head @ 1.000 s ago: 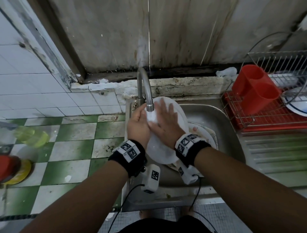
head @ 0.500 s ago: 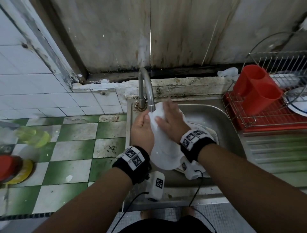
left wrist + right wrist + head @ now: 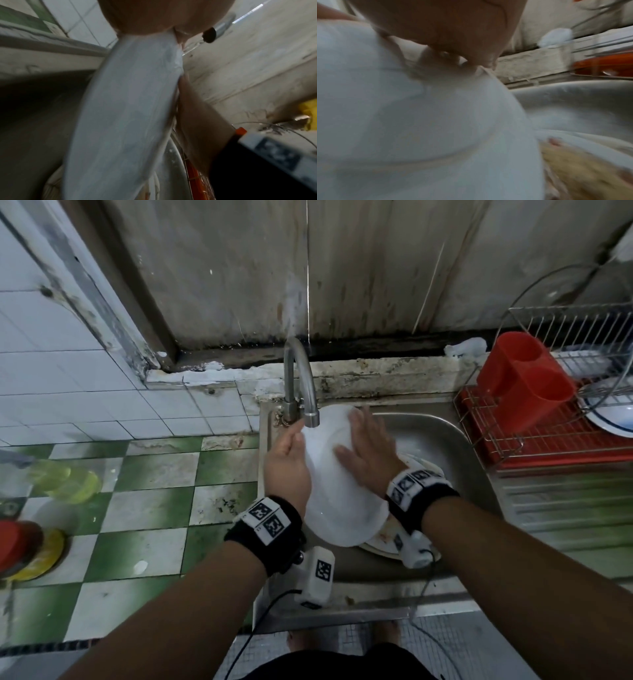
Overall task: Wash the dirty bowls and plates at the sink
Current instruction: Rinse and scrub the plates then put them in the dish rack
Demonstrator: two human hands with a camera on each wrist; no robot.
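The stainless sink (image 3: 442,436) holds the work, with the red dish rack (image 3: 548,436) off at 3 o'clock from its basin. Over the basin a white plate (image 3: 339,501) stands tilted on edge, its long axis running from 12 o'clock under the tap spout (image 3: 311,414) down to 6 o'clock near the front rim. Beneath it, at about 5 o'clock, soiled dishes (image 3: 387,542) lie stacked (how many I cannot tell).

The left hand (image 3: 286,470) grips the plate's rim at 9 o'clock, fingers curled behind it and thumb on the near face. The right hand (image 3: 368,455) lies flat on the plate's face at 2 o'clock, fingers straight and spread, holding nothing.

Judging by this, the rinse is midway; the right palm is nearer the unwashed face, so rubbing falls to it while the left steadies.
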